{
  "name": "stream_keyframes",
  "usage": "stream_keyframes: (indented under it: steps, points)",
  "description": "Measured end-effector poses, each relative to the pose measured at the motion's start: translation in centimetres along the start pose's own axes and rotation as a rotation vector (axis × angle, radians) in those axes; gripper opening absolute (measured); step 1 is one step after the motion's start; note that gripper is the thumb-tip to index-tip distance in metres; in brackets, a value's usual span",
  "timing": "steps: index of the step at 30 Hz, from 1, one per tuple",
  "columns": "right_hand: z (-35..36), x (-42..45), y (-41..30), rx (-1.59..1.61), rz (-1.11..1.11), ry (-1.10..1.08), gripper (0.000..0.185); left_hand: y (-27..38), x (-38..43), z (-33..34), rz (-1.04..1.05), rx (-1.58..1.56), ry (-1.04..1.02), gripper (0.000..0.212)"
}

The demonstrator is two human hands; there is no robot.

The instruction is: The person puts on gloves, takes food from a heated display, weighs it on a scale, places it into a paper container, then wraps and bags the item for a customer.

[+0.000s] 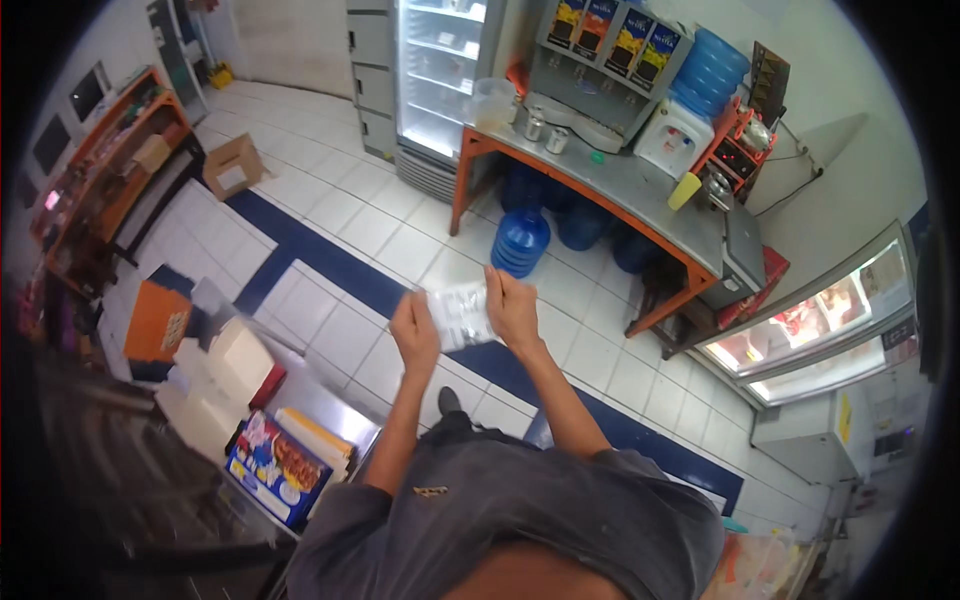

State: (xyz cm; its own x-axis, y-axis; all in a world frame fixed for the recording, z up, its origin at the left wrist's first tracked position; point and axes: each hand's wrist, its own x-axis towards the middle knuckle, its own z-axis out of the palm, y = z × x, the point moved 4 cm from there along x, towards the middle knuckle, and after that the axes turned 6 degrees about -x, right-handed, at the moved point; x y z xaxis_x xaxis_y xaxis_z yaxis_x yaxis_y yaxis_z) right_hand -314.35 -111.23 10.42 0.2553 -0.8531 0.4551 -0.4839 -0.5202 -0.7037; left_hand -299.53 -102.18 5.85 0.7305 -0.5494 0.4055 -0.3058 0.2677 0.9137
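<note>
A shiny silver-white packet (460,316) is stretched between my two hands, out in front of my body and above the tiled floor. My left hand (416,334) pinches its left end, thumb on top. At the opposite end my right hand (512,309) grips it with the thumb pointing up. Print covers the packet, too blurred to read, and its contents are hidden. Below my left forearm, on a metal-topped counter (360,416), lies a blue printed box (277,466) beside open white cardboard boxes (217,386).
An orange-framed table (585,187) carries a drink dispenser (592,82), cans (534,124) and a water dispenser (675,139). Blue water jugs (520,244) stand under and before it. A lit display fridge (439,75) is behind, a freezer (817,322) at right, a cardboard box (232,166) at left.
</note>
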Motion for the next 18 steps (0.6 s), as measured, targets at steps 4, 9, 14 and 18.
stream_keyframes:
  steps: [4, 9, 14, 18]
  points:
    - [1.6, 11.8, 3.9, 0.103, -0.048, 0.017, 0.039, -6.3, 10.0, 2.8, -0.211, -0.232, -0.020, 0.044]
    - [7.4, 23.4, 13.9, -0.392, -0.083, -0.342, 0.033, -14.0, 20.9, 4.0, -0.395, -0.238, -0.087, 0.041]
    - [16.9, 34.7, 17.6, -0.095, -0.025, -0.528, 0.042, -22.0, 30.7, 3.5, -0.445, -0.073, -0.242, 0.030]
    - [32.2, 44.1, 16.8, -0.697, -0.389, -0.559, 0.041, -28.8, 37.0, 0.7, -0.419, 0.037, -0.148, 0.020]
